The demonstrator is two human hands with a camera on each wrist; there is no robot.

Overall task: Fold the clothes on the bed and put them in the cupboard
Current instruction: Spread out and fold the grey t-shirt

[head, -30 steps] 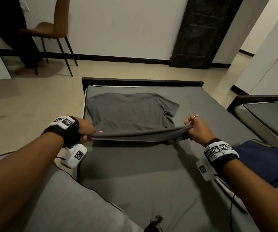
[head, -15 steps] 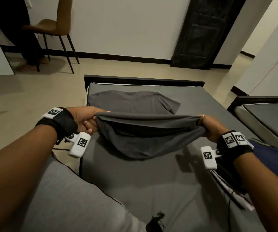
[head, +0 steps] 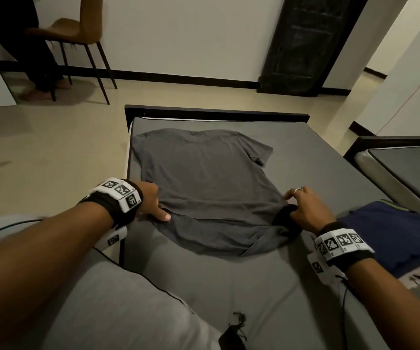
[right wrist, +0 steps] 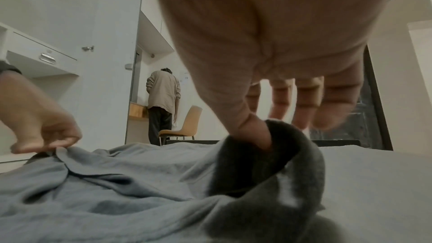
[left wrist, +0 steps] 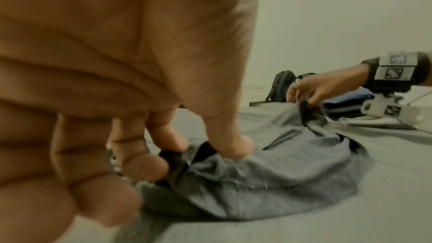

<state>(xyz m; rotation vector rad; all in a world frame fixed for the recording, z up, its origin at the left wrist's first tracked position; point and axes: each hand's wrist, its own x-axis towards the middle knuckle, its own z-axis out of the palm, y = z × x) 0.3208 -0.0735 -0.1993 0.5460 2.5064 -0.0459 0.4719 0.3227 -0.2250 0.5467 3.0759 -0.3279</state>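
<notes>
T-shirt (head: 203, 178) lies flat between both hands.

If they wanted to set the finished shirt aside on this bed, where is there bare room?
Bare mattress lies between the grey T-shirt and the grey pillow, and right of its sleeve toward the footboard. It is crowded at the right edge, where the navy clothes are piled.

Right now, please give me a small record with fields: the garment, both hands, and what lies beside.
garment: grey cotton T-shirt, spread on the grey bed sheet, lower part folded over
left hand: pinches the fold's left end
right hand: thumb hooked in the fold's right end
beside: dark blue folded cloth, right of the right hand
</notes>
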